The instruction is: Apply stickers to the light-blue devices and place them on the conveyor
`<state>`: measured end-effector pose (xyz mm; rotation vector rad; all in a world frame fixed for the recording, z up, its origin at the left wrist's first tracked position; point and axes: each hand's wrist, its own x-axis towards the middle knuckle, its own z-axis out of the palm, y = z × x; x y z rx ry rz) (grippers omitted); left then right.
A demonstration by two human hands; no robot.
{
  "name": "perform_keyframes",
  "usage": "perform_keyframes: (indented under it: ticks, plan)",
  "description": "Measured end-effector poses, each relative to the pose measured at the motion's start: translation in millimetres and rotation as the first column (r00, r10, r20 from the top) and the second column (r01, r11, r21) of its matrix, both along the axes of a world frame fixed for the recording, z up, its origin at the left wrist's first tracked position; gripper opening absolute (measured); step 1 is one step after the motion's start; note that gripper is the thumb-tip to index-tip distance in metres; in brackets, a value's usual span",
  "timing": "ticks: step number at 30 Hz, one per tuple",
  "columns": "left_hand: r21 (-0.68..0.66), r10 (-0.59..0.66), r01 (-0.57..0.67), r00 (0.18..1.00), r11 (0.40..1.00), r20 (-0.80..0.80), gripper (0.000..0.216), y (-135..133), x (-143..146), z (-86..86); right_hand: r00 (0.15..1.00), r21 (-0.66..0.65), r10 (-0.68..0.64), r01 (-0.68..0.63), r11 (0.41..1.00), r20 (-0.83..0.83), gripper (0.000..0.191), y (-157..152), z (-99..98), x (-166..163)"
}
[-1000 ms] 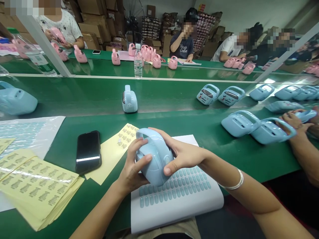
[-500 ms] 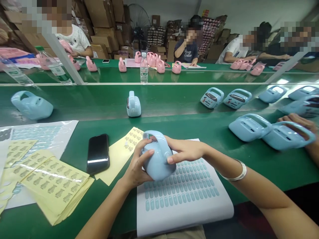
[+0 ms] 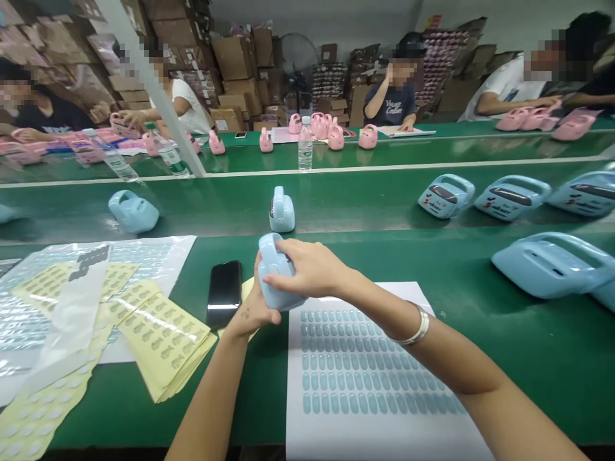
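A light-blue plastic case with a carry handle [image 3: 277,282] is held up between my two hands, tilted over the table. My left hand [image 3: 254,310] wraps its far left side, fingers partly hidden behind it. My right hand [image 3: 312,267] grips the handle side from above, with the thumb across the near face. Below lies a white sheet [image 3: 336,435] with rows of teal oval stickers. Left of my hands is a black phone [image 3: 224,294], resting partly on a yellow sticker sheet [image 3: 247,288] that my left hand mostly covers.
Yellow label sheets [image 3: 166,336] and a clear strip [image 3: 72,320] lie at left. More blue cases stand along the conveyor belt, one [image 3: 282,211] straight ahead and one [image 3: 552,266] at right. A water bottle [image 3: 305,146] and pink cases [image 3: 368,136] stand beyond, near seated people.
My hands have carried the case up and left, away from over the sticker sheet, and turned it. The view has swung left, and the other person's hand at right is out of sight.
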<state>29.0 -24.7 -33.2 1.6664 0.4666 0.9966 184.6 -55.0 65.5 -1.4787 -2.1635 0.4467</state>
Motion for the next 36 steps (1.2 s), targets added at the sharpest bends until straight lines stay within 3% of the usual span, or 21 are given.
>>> perform_keyframes:
  ticks: [3, 6, 10, 12, 14, 19, 25, 30, 36]
  plan:
    - [-0.086, 0.070, -0.059, 0.989, 0.995, 0.131, 0.086, 12.8, -13.5, 4.8, 0.988, 0.105, 0.113, -0.101, 0.989, -0.108, 0.045, 30.7, -4.4, -15.1]
    - [-0.253, 0.217, -0.151, 0.941, 0.956, 0.259, 0.078, 19.9, -26.9, 12.5, 0.977, 0.186, 0.101, -0.066, 0.980, -0.190, 0.032, 53.9, -31.2, -16.7]
    - [-0.657, 0.465, -0.151, 0.820, 0.739, 0.335, 0.076, 22.9, -40.6, 20.4, 0.999, 0.031, 0.036, -0.036, 0.999, -0.027, 0.017, 59.0, -79.3, -11.4]
    - [-0.736, 0.488, -0.109, 0.811, 0.668, 0.323, 0.075, 23.4, -42.7, 20.6, 0.996, -0.030, 0.086, -0.085, 0.996, 0.020, 0.011, 56.1, -95.6, -10.8]
    - [-0.767, 0.478, -0.074, 0.819, 0.637, 0.318, 0.075, 23.7, -41.2, 19.0, 0.991, -0.067, 0.131, -0.128, 0.989, 0.039, 0.008, 54.7, -104.3, -12.2]
    - [-0.799, 0.476, -0.045, 0.823, 0.600, 0.311, 0.072, 23.9, -33.5, 16.1, 0.981, -0.132, 0.194, -0.195, 0.972, -0.023, 0.004, 59.4, -104.7, -13.5]
    - [-0.845, 0.552, -0.036, 0.772, 0.534, 0.316, 0.067, 25.7, -31.5, 18.0, 0.910, -0.248, 0.360, -0.404, 0.881, -0.204, 0.007, 54.2, -81.1, 1.8]
    - [-0.843, 0.567, -0.021, 0.750, 0.538, 0.342, 0.072, 25.8, -30.3, 19.1, 0.949, -0.216, 0.227, -0.274, 0.937, -0.219, 0.007, 60.7, -76.2, 1.7]
    - [-0.836, 0.560, -0.019, 0.751, 0.548, 0.351, 0.069, 25.8, -32.1, 17.1, 0.971, -0.274, 0.213, -0.235, 0.933, -0.108, 0.006, 79.7, -89.1, -8.0]
